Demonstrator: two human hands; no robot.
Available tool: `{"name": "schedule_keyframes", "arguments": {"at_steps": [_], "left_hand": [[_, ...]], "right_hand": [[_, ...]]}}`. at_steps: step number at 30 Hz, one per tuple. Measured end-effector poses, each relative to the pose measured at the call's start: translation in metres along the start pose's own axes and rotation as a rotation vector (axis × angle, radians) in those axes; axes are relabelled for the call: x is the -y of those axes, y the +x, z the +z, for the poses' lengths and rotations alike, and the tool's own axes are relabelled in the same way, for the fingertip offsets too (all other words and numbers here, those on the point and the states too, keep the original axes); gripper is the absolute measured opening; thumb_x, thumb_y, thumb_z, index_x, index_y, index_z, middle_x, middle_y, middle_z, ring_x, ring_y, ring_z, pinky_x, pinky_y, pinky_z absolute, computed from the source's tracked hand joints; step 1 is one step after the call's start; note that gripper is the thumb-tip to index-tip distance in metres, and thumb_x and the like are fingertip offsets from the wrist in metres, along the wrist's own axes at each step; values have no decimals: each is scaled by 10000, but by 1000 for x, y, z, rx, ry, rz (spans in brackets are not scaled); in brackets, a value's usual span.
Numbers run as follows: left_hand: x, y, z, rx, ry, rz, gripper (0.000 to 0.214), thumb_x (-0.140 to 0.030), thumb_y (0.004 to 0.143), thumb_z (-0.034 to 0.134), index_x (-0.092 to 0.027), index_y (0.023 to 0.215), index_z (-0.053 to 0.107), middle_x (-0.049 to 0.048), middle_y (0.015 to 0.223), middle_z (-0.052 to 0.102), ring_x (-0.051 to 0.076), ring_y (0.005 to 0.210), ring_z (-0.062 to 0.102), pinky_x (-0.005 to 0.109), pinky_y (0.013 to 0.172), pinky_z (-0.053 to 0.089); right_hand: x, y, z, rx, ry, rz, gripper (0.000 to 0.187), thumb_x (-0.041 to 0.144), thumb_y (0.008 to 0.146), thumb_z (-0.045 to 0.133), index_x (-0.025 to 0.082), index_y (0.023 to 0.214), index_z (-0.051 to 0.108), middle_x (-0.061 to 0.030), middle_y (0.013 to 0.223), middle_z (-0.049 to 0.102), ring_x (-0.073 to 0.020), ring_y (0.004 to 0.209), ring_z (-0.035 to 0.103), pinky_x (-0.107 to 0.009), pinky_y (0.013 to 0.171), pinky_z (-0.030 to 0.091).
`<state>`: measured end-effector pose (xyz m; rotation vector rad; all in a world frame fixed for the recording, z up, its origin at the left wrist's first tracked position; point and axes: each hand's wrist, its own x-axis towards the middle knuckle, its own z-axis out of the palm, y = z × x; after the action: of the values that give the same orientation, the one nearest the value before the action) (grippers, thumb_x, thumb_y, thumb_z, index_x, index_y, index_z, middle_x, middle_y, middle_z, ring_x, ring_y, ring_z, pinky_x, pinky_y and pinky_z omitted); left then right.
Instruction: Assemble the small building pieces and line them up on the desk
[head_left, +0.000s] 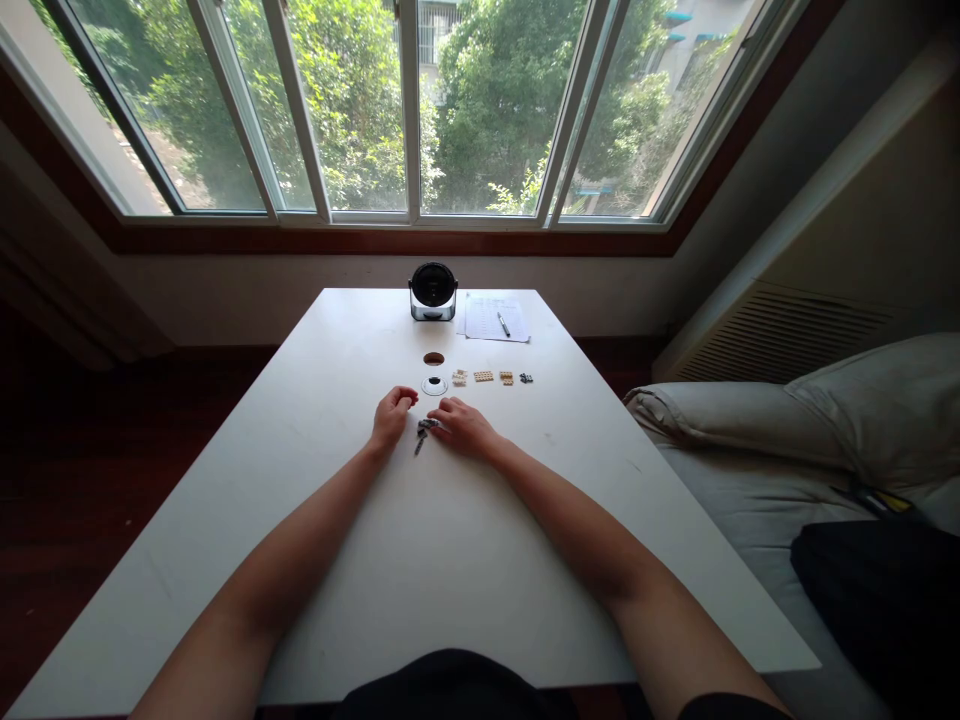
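Note:
Both my forearms reach out over a white table [315,560]. My left hand [391,417] rests on it with the fingers curled in, and a tiny red-tipped bit shows at the fingertips. My right hand [463,427] lies beside it, fingers bent down onto a small dark grey assembly [423,430] of brick-like parts that sits between the two hands. Just beyond the hands lie a white round disc [434,386] and a brown oval piece [433,358]. To their right is a row of small tan pieces [484,377] and a little dark piece [526,378].
A small black round fan [433,291] stands at the table's far edge, with a sheet of paper [491,322] and a pen [503,324] beside it. A wide window runs behind. A bed with grey pillows [825,410] and a black bag [885,600] borders the right side.

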<state>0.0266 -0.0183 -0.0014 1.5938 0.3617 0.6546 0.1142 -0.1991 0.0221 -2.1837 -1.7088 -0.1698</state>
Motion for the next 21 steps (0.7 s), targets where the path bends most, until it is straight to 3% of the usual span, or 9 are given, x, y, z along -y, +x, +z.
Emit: {"name": "schedule_keyframes", "arguments": {"at_steps": [11, 21], "left_hand": [[-2, 0, -1, -1, 6, -19, 158, -256, 783, 560, -195, 878, 670, 41, 876, 678, 189, 835, 596, 331, 820, 462], [-3, 0, -1, -16, -11, -19, 148, -248, 776, 562, -199, 865, 670, 39, 865, 679, 190, 823, 598, 335, 816, 466]], "right_hand": [[1, 1, 0, -18, -10, 25, 193, 222, 958, 588, 243, 1129, 675, -63, 994, 606, -188, 975, 534, -264, 781, 417], [5, -1, 1, 47, 55, -142, 201, 271, 952, 601, 304, 1135, 675, -29, 936, 627, -165, 893, 568, -244, 734, 391]]}}
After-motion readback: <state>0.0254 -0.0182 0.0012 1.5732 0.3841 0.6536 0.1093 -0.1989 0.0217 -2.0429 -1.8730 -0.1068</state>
